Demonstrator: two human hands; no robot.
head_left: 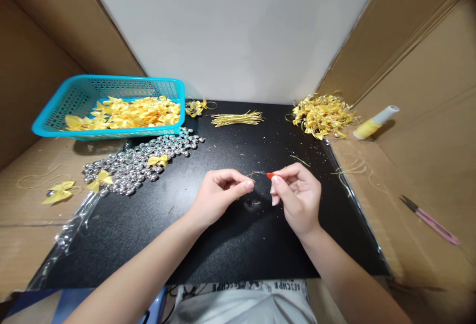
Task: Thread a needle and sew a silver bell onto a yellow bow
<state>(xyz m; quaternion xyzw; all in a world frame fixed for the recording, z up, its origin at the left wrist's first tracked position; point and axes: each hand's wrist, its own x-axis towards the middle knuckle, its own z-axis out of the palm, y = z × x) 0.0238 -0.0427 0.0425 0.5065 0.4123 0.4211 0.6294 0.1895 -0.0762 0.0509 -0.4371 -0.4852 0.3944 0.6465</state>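
A small craft-assembly workstation: cardboard walls (427,66) fence a black mat (208,244) stocked with a basket (55,111) of yellow bows (130,112), silver bells (141,160), gold cords (237,118) and scissors (429,219).

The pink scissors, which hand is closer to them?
Right. The right hand is mid-mat, well left of the pink scissors lying on the cardboard; the left hand is farther left still.
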